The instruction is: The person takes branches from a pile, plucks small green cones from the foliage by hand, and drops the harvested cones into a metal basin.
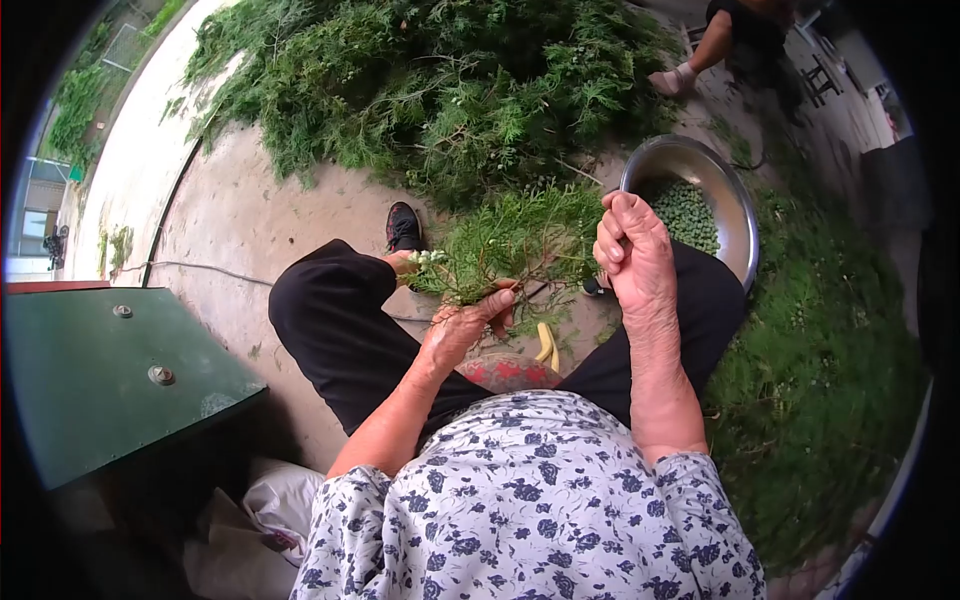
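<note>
My left hand (470, 325) is closed around the stem of a green conifer branch (520, 240), in front of my knees. Small pale green cones (428, 258) show at the branch's left end. To the right, my right hand (637, 250) is raised with its fingers curled in; whatever it may hold is hidden. It appears beside the near left rim of a steel bowl (742, 215), which contains many small green cones (688, 212). Two yellow handles (546, 344) show between my thighs; the rest of that tool is hard to make out.
A large heap of cut conifer branches (440, 90) lies ahead, and more greenery (810, 370) spreads along the right. A green metal panel (120, 370) stands at left, with white sacks (275, 510) below it. Another person's leg (708, 50) shows at upper right.
</note>
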{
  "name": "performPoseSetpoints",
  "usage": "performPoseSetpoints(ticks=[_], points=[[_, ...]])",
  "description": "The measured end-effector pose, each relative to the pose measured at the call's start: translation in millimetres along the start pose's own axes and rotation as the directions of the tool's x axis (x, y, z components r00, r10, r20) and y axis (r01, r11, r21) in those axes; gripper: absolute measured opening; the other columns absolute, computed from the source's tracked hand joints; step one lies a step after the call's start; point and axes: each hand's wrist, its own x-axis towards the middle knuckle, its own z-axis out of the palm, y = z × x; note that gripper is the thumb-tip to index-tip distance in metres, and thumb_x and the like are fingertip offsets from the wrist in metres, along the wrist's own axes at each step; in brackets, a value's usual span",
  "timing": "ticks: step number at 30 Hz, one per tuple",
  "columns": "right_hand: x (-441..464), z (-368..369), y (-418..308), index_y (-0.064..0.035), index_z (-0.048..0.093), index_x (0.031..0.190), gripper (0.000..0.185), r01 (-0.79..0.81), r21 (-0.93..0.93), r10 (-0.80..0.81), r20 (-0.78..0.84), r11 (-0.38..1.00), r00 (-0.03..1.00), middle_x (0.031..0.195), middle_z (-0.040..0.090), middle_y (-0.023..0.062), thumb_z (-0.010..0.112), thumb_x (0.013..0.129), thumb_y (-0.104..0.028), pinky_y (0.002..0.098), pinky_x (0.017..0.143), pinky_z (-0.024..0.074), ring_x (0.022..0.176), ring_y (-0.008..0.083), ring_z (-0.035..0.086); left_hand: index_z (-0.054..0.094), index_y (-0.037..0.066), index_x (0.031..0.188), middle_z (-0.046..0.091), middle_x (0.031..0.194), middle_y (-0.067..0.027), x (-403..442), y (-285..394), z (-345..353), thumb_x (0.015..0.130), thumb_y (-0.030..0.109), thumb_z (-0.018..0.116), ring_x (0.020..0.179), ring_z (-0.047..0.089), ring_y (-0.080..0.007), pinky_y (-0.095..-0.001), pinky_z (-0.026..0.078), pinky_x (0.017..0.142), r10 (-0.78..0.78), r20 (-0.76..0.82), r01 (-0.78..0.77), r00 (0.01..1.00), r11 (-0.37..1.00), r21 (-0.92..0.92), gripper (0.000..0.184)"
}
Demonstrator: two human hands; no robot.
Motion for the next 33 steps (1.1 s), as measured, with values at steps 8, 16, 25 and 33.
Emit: performPoseSetpoints(ticks=[8, 16, 25, 33], points=[[-17.7, -3.7, 39.8, 0.0022, 0.066, 0.088, 0.024, 0.031, -0.915, 0.028, 0.046, 0.402, 0.999, 0.065, 0.059, -0.0009, 0.062, 0.083, -0.021, 0.0238, 0.058, 0.0416, 0.062, 0.0063, 0.050, 0.056, -0.001, 0.104, 0.058, 0.074, -0.0046, 4.5, -3.3, -7.6, 0.086, 0.015, 0.059, 0.063, 0.054, -0.0134, -0.0247, 0.044, 0.055, 0.002, -0.040, -0.009, 0.999, 0.984, -0.176, 0.025], [-13.4, -4.1, 64.3, 0.0004, 0.060, 0.084, 0.024, -0.308, -0.331, 0.266, -0.169, 0.892, 0.949, 0.052, 0.044, -0.0054, 0.067, 0.081, -0.022, 0.0206, 0.036, 0.0289, 0.040, 0.0038, 0.039, 0.057, 0.000, 0.106, 0.058, 0.073, -0.0054, 2.2, -5.9, -5.2, 0.087, 0.016, 0.057, 0.064, 0.054, -0.0139, -0.0256, 0.044, 0.058, 0.002, -0.080, -0.016, 0.997, 0.985, -0.172, 0.025], [-9.8, -28.5, 75.9, -0.0081, 0.059, 0.079, 0.019, -0.293, -0.131, 0.268, -0.178, 0.947, 0.947, 0.052, 0.041, -0.0069, 0.071, 0.077, -0.023, 0.0184, 0.035, 0.0257, 0.039, 0.0032, 0.035, 0.050, -0.002, 0.114, 0.059, 0.096, -0.0078, 3.7, -0.3, -10.4, 0.072, 0.002, 0.068, 0.090, 0.057, -0.0152, -0.0279, 0.045, 0.081, 0.065, -0.188, -0.102, 0.980, 0.975, -0.195, 0.045], [-7.2, -51.5, 79.9, -0.0064, 0.059, 0.080, 0.020, -0.343, -0.043, 0.326, -0.224, 0.938, 0.919, 0.051, 0.036, -0.0060, 0.069, 0.079, -0.024, 0.0210, 0.036, 0.0260, 0.039, 0.0064, 0.034, 0.040, 0.002, 0.122, 0.058, 0.105, -0.0119, 7.4, 1.1, -24.7, 0.085, 0.011, 0.054, 0.100, 0.054, -0.0228, -0.0412, 0.040, 0.092, 0.211, -0.230, -0.293, 0.950, 0.856, -0.426, 0.040]])
